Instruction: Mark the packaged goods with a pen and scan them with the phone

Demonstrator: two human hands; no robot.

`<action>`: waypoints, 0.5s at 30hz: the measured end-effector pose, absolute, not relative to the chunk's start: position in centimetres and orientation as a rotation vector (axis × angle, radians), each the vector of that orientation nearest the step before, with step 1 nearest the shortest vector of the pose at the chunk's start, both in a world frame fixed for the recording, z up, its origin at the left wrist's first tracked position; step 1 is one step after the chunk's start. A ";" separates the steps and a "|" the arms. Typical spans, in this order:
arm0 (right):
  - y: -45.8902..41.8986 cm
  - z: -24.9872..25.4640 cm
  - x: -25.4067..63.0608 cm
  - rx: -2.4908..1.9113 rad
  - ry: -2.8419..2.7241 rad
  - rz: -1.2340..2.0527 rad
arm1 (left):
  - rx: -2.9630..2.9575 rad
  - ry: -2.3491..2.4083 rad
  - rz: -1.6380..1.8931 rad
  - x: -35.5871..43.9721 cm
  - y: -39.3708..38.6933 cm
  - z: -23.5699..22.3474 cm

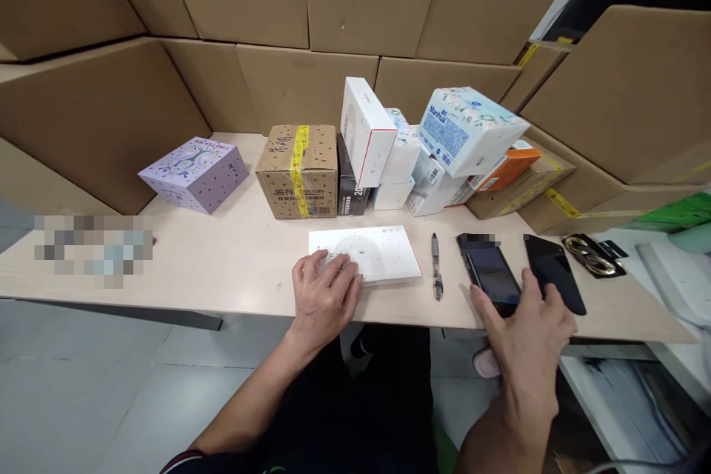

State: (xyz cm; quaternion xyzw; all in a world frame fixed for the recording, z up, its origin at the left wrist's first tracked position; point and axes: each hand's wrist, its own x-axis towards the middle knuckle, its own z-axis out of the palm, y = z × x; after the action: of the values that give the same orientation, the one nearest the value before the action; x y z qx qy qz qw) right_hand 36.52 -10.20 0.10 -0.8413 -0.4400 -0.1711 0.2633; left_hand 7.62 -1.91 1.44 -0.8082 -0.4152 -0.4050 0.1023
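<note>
My left hand (pixel 327 289) rests on the near left part of a flat white box (pixel 389 255), its fingers lying bent over the top and not wrapped around it. At the right, my right hand (pixel 525 318) is open with fingers apart. Its thumb is at the near edge of a thick black phone-like device (pixel 492 266), and its other fingers reach over the near left side of a thin black phone (pixel 558 274). Whether they touch either one I cannot tell. A clear pen with dark ends (pixel 436 266) lies between the white box and the black device.
Along the back stand a purple box (pixel 194 174), a taped brown carton (pixel 297 174), an upright white box (pixel 369 133), a tissue pack (pixel 469 129) and an orange box (pixel 508 170). Gold rings on a black card (pixel 594 255) lie right. Cardboard walls (pixel 311 89) enclose the table.
</note>
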 end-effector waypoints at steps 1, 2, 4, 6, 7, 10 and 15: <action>-10.6 0.0 36.8 -2.333 -1.153 -0.376 | -2.371 -1.207 -1.216 7.8 -1.9 1.6; -10.9 0.0 37.0 -2.371 -1.140 -0.291 | -2.357 -1.182 -1.241 8.0 -2.0 1.7; -10.9 -0.3 37.4 -2.398 -1.169 -0.173 | -2.340 -1.117 -1.298 8.4 -2.0 1.8; -10.4 -0.6 37.7 -2.382 -1.233 -0.144 | -2.345 -1.055 -1.337 8.9 -2.0 1.8; -10.1 -0.8 37.8 -2.365 -1.254 -0.159 | -2.350 -1.034 -1.341 9.2 -1.9 1.7; -9.2 -1.6 37.8 -2.292 -1.233 -0.272 | -2.369 -1.022 -1.310 9.6 -1.7 1.4; -8.9 -2.5 37.3 -2.063 -1.186 -0.385 | -2.382 -1.055 -1.240 9.6 -1.4 1.1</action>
State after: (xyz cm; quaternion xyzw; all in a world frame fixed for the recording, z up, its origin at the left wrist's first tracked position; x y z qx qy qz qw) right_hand 37.27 -8.85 -2.45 -0.7993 -0.4596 -0.1490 0.3573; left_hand 9.57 -1.42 1.07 -0.8188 -0.3627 -0.4263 0.1275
